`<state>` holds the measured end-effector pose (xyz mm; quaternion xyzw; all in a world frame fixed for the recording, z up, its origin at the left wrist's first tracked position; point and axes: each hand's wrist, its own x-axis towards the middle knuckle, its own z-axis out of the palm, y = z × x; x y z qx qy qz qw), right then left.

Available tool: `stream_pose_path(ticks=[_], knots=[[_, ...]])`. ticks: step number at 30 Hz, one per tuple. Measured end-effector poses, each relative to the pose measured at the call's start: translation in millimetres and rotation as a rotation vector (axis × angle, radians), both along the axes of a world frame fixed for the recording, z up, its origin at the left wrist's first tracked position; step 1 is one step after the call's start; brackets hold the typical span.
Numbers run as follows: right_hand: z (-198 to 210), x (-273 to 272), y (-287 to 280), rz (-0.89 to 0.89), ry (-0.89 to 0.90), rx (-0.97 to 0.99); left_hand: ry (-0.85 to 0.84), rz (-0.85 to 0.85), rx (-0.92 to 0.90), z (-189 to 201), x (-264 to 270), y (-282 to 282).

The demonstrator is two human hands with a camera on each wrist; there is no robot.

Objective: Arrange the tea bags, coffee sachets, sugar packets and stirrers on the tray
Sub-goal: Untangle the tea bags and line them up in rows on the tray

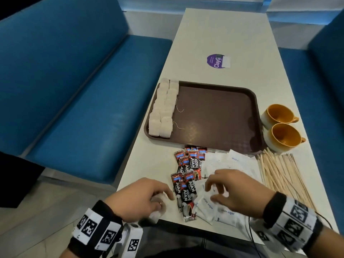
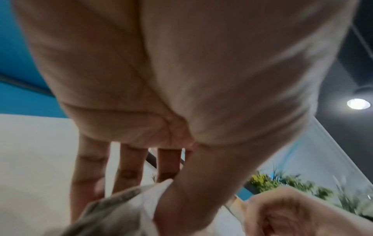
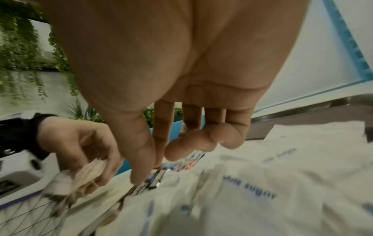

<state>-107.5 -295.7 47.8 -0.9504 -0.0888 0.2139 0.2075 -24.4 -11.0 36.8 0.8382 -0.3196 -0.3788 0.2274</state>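
Note:
A brown tray [image 1: 214, 116] lies mid-table with two rows of white tea bags [image 1: 163, 108] along its left side. Near me lie red coffee sachets [image 1: 189, 164], white sugar packets [image 1: 219, 164] and wooden stirrers [image 1: 283, 175]. My left hand [image 1: 160, 199] grips a small bunch of tea bags [image 1: 158, 209] at the table's near edge; the bunch shows between thumb and fingers [image 2: 125, 204] and in the right wrist view [image 3: 88, 174]. My right hand [image 1: 210, 190] hovers over the sugar packets [image 3: 252, 188], fingers loosely curled, nothing plainly held.
Two orange-lined cups [image 1: 279, 114] [image 1: 284, 136] stand right of the tray, just beyond the stirrers. A purple sticker [image 1: 216, 61] marks the far tabletop. Blue benches [image 1: 83, 90] flank the table. Most of the tray floor is bare.

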Motion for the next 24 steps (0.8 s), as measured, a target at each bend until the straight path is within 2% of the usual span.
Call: stream_pose_path(ticks=[5, 8, 12, 16, 19, 24], knots=[[-13.0, -13.7, 21.0, 0.123, 0.041, -0.001, -0.052, -0.079, 0.128, -6.0, -3.4, -16.2], [-21.2, -12.6, 23.0, 0.132, 0.022, -0.030, -0.078, -0.056, 0.153, -8.3, 0.6, -18.8], [-20.3, -8.8, 15.6, 0.107, 0.004, -0.004, -0.014, 0.003, 0.122, -5.3, 3.7, -15.5], [5.2, -2.4, -3.7, 0.009, -0.016, 0.134, -0.044, 0.032, 0.059, -2.5, 6.0, -11.6], [34.4, 2.3, -19.4, -0.117, -0.097, 0.192, -0.083, 0.018, 0.055, 1.8, 5.0, -10.2], [84.7, -3.4, -38.1, -0.279, -0.244, 0.343, -0.058, -0.001, 0.080, -0.9, 4.6, -5.4]])
